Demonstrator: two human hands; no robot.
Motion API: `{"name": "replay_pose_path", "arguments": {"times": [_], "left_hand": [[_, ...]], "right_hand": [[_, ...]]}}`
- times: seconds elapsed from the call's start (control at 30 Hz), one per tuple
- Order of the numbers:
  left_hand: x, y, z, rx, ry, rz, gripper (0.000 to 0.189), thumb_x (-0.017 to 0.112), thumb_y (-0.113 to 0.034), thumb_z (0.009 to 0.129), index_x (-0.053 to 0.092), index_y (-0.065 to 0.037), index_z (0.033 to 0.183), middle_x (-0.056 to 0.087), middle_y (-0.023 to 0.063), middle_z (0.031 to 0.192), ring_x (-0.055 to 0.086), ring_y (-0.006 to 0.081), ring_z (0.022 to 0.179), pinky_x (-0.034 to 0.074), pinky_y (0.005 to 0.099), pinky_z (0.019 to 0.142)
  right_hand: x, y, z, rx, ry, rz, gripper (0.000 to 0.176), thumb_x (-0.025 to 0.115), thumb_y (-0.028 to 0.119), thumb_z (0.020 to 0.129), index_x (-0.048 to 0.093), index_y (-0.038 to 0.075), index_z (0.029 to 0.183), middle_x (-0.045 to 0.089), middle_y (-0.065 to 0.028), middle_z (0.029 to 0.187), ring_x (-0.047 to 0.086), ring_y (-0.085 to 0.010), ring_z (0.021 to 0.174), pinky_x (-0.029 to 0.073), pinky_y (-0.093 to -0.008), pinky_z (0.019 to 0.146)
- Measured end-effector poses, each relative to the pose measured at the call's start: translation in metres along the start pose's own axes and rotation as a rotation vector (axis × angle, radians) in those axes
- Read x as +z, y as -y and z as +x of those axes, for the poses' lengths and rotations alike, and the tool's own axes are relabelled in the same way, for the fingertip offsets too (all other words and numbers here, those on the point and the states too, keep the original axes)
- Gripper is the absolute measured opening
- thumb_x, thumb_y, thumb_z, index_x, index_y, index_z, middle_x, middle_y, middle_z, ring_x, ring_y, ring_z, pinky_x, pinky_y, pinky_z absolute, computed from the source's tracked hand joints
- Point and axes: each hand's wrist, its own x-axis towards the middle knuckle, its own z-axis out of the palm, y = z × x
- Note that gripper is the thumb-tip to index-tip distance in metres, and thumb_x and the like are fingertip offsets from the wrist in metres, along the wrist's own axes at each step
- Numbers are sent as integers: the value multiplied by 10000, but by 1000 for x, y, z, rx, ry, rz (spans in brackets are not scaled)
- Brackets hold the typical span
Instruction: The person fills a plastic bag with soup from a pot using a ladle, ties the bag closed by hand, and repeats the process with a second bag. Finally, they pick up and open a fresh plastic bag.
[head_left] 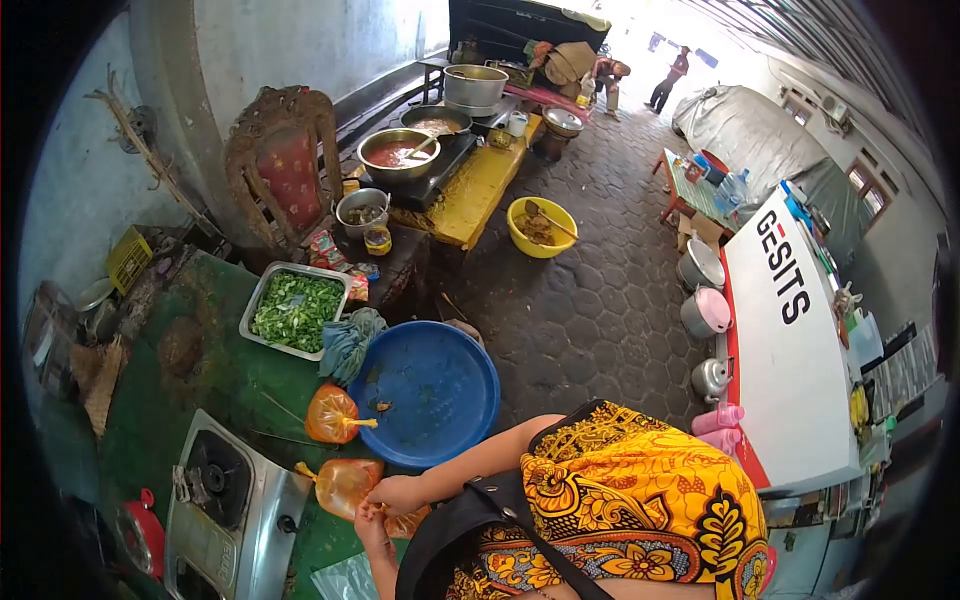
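My right hand (398, 493) reaches in from the right, its fingers closed in a pinch. Just below it my left hand (373, 532) is closed too, fingertips meeting the right hand's. Whatever sits between the fingertips is too small to make out. Under and beside the hands lies a clear plastic bag of orange-brown liquid (345, 484), its tied neck pointing left. A second orange bag (408, 523) shows partly beneath my wrists. Farther up, a third tied bag (330, 413) rests against the blue basin (430, 385). A flat plastic bag (345, 577) lies near my left forearm.
A gas stove (225, 500) stands on the green table (150, 350). Beyond are a tray of chopped greens (297, 308), a blue-green cloth (352, 345) and a pot of red sauce (399, 155). A yellow basin (542, 228) sits on the paved floor. Two people are far back.
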Motion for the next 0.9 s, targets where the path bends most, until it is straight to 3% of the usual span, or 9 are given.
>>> {"name": "replay_pose_path", "arguments": {"times": [0.3,0.37,0.47,0.57,0.67,0.9], "left_hand": [[7,-10,-5,-13,-55,61,330,462,106,776,515,2,1085,587,69,947,592,137,840,485,238,744],[11,-15,-6,-31,-79,212,346,463,113,768,514,-9,1088,580,53,896,576,111,807,472,224,720],[13,-17,-9,41,-35,286,358,506,99,769,505,-13,1109,571,33,838,554,85,757,454,208,692],[16,-13,-9,64,-54,164,374,563,69,774,492,-9,1133,557,15,790,537,73,719,441,200,674],[19,-11,-9,120,-55,166,379,592,42,782,486,-6,1143,564,15,791,543,81,711,446,205,671],[12,3,0,161,-110,209,350,577,42,794,489,-6,1130,578,40,825,546,90,726,453,216,640]], "right_hand": [[2,1,-3,92,-19,-67,227,574,117,751,606,1,943,632,-181,860,613,-338,843,466,-438,699],[-4,5,-4,86,-16,-50,216,566,114,752,612,-2,928,632,-184,854,616,-338,838,470,-431,699],[-4,6,2,134,116,-201,189,547,100,755,625,10,903,639,-169,853,626,-324,818,479,-414,693],[8,4,3,125,85,-205,182,539,108,765,634,36,903,644,-150,848,635,-305,798,488,-394,690],[22,-1,6,-18,-35,-281,158,576,129,757,667,55,863,665,-115,867,650,-281,809,503,-386,678],[39,-8,11,-72,-100,-387,185,541,153,772,624,104,930,639,-66,883,633,-227,849,501,-339,692]]}}
